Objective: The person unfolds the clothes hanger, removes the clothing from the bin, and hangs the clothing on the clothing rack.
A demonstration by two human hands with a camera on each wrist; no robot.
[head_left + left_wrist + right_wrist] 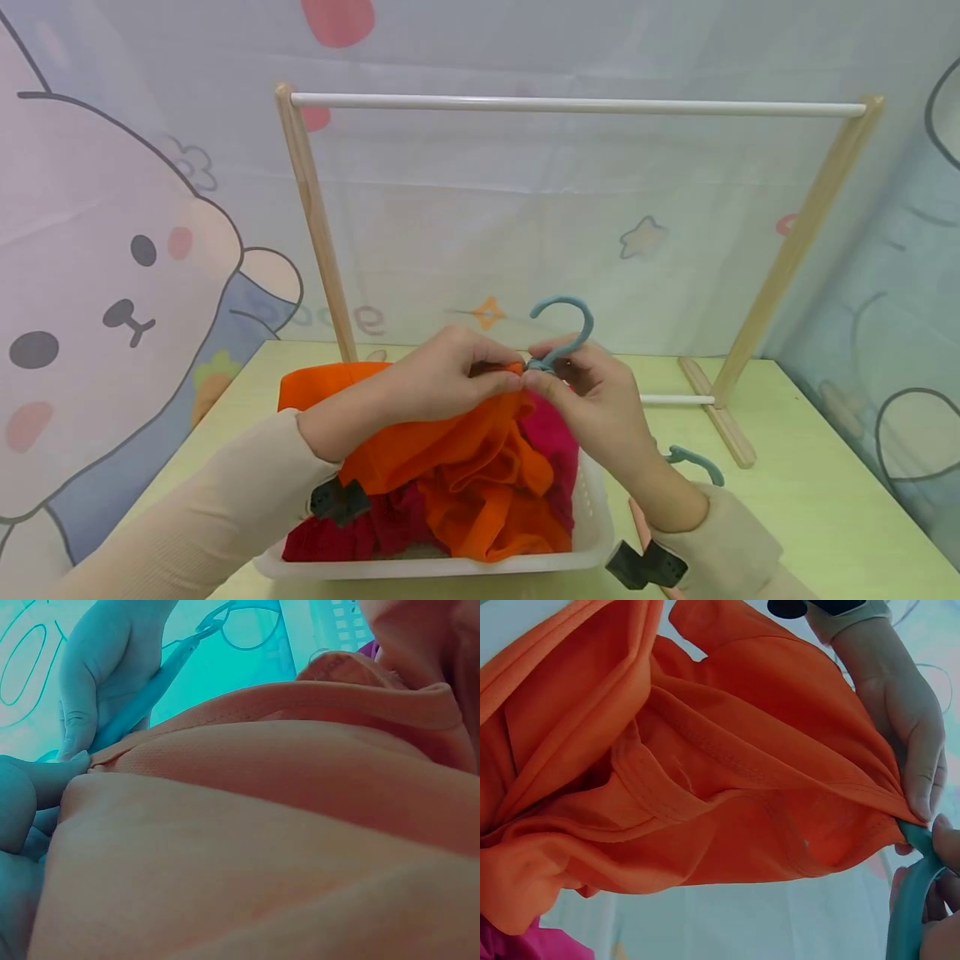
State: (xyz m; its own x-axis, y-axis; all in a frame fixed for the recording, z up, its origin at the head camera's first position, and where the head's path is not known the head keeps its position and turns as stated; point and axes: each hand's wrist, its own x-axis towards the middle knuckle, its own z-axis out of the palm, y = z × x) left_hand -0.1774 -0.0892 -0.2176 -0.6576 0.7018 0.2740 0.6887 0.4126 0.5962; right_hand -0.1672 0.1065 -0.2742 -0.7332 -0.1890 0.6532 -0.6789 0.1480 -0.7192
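a wooden rack (798,242) with a white rail (577,105) stands across the far side of the tabletop (810,517), in front of a printed cloth backdrop (480,192) with a cartoon animal (112,250) at its left. a low white bar (678,400) meets the rack's right foot; the rest of it is hidden behind the hands and clothes. a second blue-green hanger (697,462) lies on the tabletop beyond the right forearm, which covers part of it, and a thin pink thing (640,527) just beside the basket is mostly hidden by the right sleeve (720,533).

the white basket (435,570) sits at the near side of the tabletop, heaped with clothes: dark red cloth (397,521) at the front left, magenta cloth (555,437) along the right, and part of the orange garment (480,467) on top. the orange garment's upper part is raised above the basket and hides much of its far wall.

the left hand (442,375) pinches the garment's edge. the right hand (596,396) grips the blue hanger (583,325) below its upright hook, thumb tips close together. in the right wrist view the hanger meets the orange edge; how far it reaches inside cannot be told.
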